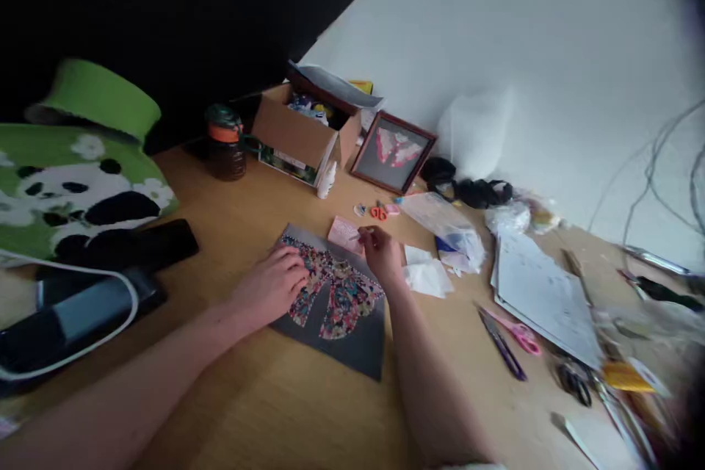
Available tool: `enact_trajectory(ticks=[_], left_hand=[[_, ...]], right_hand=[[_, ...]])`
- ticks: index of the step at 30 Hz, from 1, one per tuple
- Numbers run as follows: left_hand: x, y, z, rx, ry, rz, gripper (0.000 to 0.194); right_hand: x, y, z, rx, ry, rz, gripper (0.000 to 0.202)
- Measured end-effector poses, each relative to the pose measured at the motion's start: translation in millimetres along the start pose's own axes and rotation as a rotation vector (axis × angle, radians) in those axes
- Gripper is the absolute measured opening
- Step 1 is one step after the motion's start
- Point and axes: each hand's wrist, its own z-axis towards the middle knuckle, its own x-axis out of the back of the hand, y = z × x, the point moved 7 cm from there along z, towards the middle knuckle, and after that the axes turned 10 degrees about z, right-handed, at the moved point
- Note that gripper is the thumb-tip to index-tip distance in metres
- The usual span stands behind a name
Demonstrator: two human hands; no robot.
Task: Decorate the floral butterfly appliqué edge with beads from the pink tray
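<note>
One grey card (352, 341) bearing a floral butterfly (335, 290) lies flat at the middle of the desk (247, 411). The left hand (272, 283) rests spread on its left edge; the right hand (381, 253) pinches something small, too blurred to name, just above one pink sheet (344, 233). Pink scissors (518, 334) lie well apart.
</note>
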Motion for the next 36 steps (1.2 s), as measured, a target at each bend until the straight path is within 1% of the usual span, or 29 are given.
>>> enact_trajectory(ticks=[4,9,18,21,24,29,32,36], left_hand=[[2.6,1,0,-0.004,-0.001,0.005,0.022],[3.1,1,-1,-0.001,-0.013,-0.003,0.023],[4.7,0,0,-0.008,-0.009,0.01,0.023],[4.7,0,0,-0.009,-0.019,0.01,0.022],[3.8,1,0,-0.007,-0.033,0.004,0.022],[1.8,2,0,-0.008,-0.047,0.003,0.023],[2.4,2,0,-0.012,-0.036,0.008,0.021],[2.9,0,1,-0.005,-0.032,0.015,0.02]], right_hand=[[-2,4,0,0.007,-0.002,0.001,0.032],[-2,5,2,0.023,0.015,0.076,0.034],[12,-10,-3,0.025,0.071,0.265,0.043],[14,-16,-14,0.02,0.069,0.321,0.042],[13,-21,-35,0.001,0.063,0.328,0.042],[0,-30,-69,-0.026,0.017,0.32,0.041],[-9,-39,-79,0.008,-0.023,0.319,0.039],[-14,-47,-82,0.049,-0.042,0.273,0.038]])
